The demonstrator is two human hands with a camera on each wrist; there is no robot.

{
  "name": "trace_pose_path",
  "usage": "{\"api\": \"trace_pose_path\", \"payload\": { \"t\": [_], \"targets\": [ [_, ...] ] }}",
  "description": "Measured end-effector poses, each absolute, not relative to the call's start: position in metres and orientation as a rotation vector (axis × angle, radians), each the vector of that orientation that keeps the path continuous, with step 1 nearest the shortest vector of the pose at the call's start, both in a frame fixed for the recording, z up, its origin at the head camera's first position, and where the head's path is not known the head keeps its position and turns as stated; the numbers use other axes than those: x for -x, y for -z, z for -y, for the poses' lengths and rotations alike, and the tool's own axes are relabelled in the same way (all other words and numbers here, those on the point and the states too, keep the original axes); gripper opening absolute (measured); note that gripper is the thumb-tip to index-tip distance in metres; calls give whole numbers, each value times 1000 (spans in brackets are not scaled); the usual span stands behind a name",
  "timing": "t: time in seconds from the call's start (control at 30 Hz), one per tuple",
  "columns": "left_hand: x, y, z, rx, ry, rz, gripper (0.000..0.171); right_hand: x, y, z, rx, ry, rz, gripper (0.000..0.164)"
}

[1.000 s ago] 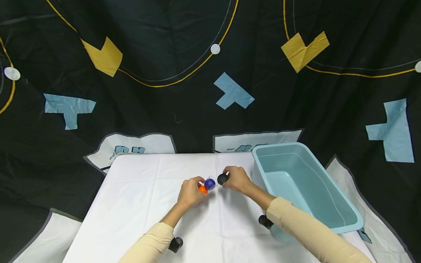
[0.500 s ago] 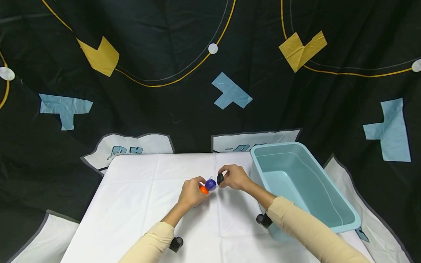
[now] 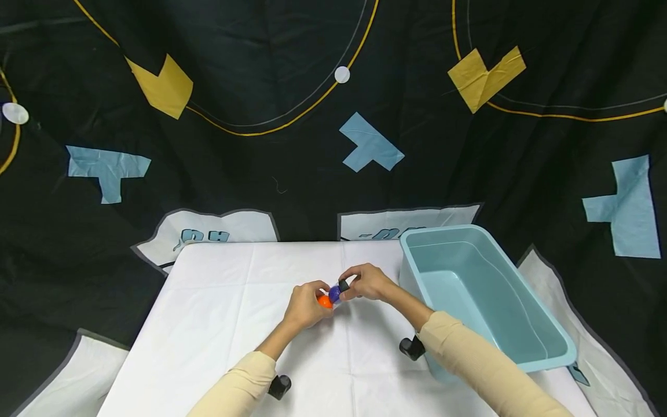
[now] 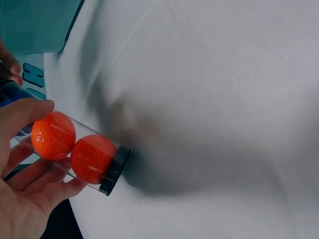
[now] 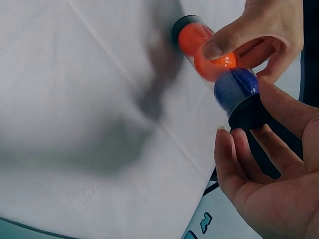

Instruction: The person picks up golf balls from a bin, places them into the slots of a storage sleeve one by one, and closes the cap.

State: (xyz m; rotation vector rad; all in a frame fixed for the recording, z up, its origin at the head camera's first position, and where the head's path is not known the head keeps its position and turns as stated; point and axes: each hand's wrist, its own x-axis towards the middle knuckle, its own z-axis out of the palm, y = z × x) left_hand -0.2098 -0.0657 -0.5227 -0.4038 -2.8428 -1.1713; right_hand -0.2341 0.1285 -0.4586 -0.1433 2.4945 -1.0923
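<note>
A clear plastic tube [image 4: 76, 124] holds two orange balls [image 4: 93, 159] and a blue ball [image 5: 230, 89]. My left hand [image 3: 304, 304] grips the tube around its middle, thumb on one side and fingers on the other. One end bears a black end cap [image 4: 115, 172]. At the blue ball's end, my right hand [image 3: 371, 282] pinches a second black cap [image 5: 247, 113] between thumb and fingers. This cap sits against the tube's mouth; how far it is pushed on cannot be told. Both hands are held just above the white-covered table [image 3: 208, 330].
A light blue plastic bin [image 3: 414, 278] stands on the table's right side, close to the right forearm. Black wrist-worn devices [image 3: 279, 387] hang below both wrists. A black curtain [image 3: 292, 191] with taped shapes rises behind the table.
My right hand has moved slightly left, bringing the black cap from apart to against the tube's end. The cap has turned from face-on to edge-on. My left hand stays nearly still.
</note>
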Motion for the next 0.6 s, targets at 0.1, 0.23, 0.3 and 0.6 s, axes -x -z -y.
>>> {"api": "trace_pose_path", "payload": {
  "t": [0.1,0.23,0.3,0.6],
  "targets": [
    [211,522,66,390,1187,2844,39,236,459,-127,127,1136,-2463,41],
    [209,524,66,376,1184,2848,39,236,461,-126,91,1219,-2398,40],
    [209,524,66,378,1181,2846,39,236,461,-125,80,1239,-2383,40],
    [207,521,69,329,1157,2870,39,235,459,-120,85,1220,-2411,42]
  ]
}}
